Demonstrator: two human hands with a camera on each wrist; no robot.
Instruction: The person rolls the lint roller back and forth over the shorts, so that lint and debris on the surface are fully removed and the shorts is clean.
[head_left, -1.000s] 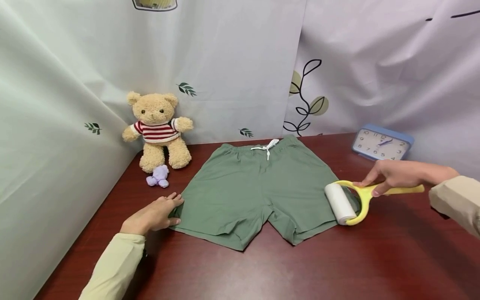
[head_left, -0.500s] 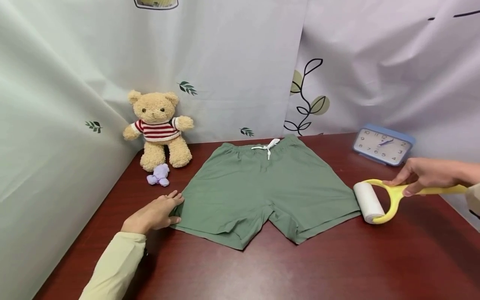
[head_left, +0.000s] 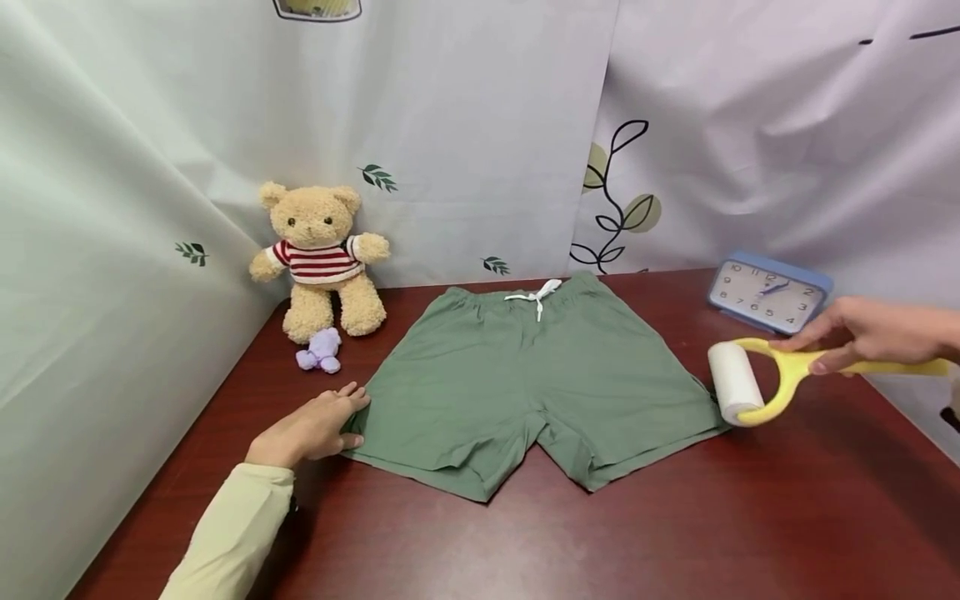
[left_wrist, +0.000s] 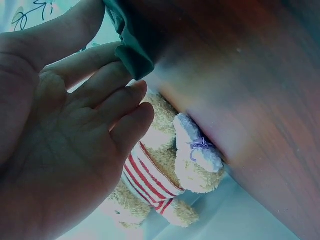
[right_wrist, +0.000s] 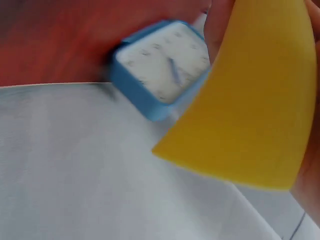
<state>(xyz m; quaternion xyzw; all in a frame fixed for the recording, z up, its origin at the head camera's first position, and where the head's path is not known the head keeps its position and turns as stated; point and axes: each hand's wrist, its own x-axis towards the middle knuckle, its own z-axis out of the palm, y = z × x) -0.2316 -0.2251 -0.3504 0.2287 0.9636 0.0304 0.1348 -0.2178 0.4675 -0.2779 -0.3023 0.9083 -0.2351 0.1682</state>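
Green shorts point(head_left: 480, 375) with a white drawstring point(head_left: 538, 293) lie spread flat on the dark red table. My left hand point(head_left: 315, 425) rests on the outer edge of the left leg, fingers fairly straight; in the left wrist view a bit of green cloth point(left_wrist: 135, 55) shows at its fingertips. On the other side, my right hand point(head_left: 873, 333) holds a lint roller by its yellow handle point(head_left: 885, 367). Its white roll point(head_left: 735, 383) is at the outer hem of the right leg; whether it touches the cloth I cannot tell. The handle's end point(right_wrist: 250, 110) fills much of the right wrist view.
A teddy bear point(head_left: 318, 262) in a striped shirt sits at the back left, with a small purple plush toy point(head_left: 321, 350) before it. At the back right stands a blue clock point(head_left: 768, 292), close to my right hand. White printed curtains point(head_left: 480, 150) border the table.
The lint roller first moved right, off the right leg's hem, then shifted slightly up in the head view with my right hand. My left hand has stayed in place.
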